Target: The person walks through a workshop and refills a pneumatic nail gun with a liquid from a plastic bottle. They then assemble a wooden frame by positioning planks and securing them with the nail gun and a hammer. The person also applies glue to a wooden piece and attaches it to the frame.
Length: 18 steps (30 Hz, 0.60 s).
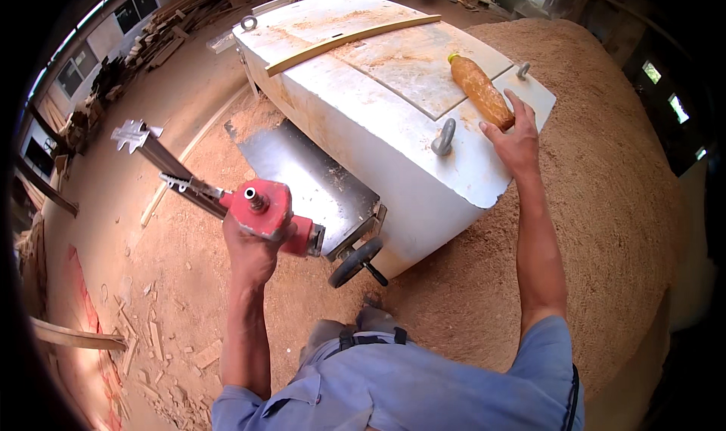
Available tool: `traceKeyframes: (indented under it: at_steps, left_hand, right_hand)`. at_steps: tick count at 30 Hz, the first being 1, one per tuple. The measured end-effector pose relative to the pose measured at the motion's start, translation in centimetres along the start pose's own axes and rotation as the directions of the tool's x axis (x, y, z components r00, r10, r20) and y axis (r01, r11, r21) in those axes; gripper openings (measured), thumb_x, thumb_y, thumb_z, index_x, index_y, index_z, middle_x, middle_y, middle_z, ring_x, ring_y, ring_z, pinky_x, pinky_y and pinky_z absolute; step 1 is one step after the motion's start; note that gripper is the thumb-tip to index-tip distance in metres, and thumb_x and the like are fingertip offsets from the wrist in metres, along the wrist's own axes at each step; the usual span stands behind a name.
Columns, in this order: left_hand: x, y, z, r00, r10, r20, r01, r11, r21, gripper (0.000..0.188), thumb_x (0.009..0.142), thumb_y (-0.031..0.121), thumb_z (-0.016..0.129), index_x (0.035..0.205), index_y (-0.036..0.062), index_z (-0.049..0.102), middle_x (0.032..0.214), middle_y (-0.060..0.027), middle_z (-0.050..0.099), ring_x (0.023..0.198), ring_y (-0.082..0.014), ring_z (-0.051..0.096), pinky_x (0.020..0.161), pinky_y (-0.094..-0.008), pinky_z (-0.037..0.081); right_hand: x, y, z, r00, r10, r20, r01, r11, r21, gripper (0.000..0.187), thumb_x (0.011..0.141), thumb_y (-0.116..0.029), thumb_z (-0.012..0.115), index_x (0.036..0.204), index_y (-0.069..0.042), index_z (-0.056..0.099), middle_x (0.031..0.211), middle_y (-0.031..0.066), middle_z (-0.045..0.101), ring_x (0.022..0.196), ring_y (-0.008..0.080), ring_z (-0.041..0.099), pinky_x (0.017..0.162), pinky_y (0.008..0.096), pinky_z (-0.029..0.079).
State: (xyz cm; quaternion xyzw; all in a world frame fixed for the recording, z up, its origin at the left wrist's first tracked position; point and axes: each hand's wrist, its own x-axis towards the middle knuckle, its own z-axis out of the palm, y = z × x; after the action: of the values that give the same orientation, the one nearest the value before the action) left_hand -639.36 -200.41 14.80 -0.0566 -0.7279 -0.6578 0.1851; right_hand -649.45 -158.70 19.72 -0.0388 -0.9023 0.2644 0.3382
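Observation:
In my left hand [251, 253] is a red air nailer [266, 208], with a bare hose fitting on its end and a long metal magazine [178, 174] reaching toward the far left. The fingers of that hand wrap its body and are partly hidden behind it. My right hand [517, 134] has its thumb and fingers apart, around the near end of an amber-brown bottle [480, 91] with a yellow-green cap. The bottle lies on its side atop a large white metal machine housing [454, 185]. Whether the fingertips press on the bottle is hard to tell.
Lifting eyes [445, 137] stick up from the housing, and a curved wooden strip [348, 41] lies across it. A dark handwheel [355, 263] and metal plate [310, 178] jut out at its near side. Sawdust [605, 181] heaps up on the right; wood scraps [156, 340] litter the left floor.

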Motion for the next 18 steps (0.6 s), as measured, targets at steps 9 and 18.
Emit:
traceKeyframes:
  at_steps: [9,18]
  left_hand:
    - [8.0,-6.0,5.8,0.982,-0.051,0.184,0.052,0.999,-0.001,0.040,0.074,0.004,0.079,0.112,0.0028,0.065,0.101,-0.0054,0.070,0.094,-0.0145,0.065,0.085,-0.0310,0.052]
    - [9.5,-11.7,5.5,0.944,-0.186,0.273,0.194,0.981,-0.003,0.038,0.075,-0.004,0.070,0.112,0.0036,0.065,0.100,-0.0051,0.069,0.095,-0.0171,0.064,0.086,-0.0312,0.050]
  right_hand:
    - [3.7,4.9,0.1,0.952,0.303,0.041,-0.281,0.815,0.506,0.056,0.083,-0.014,0.070,0.136,0.002,0.056,0.121,0.0176,0.066,0.099,0.0285,0.067,0.090,0.0382,0.054]
    - [-0.3,-1.5,-5.8,0.964,0.203,0.170,-0.243,0.422,0.874,0.063,0.084,-0.020,0.065,0.139,0.007,0.048,0.128,0.0247,0.060,0.091,0.0344,0.069,0.067,0.0321,0.056]
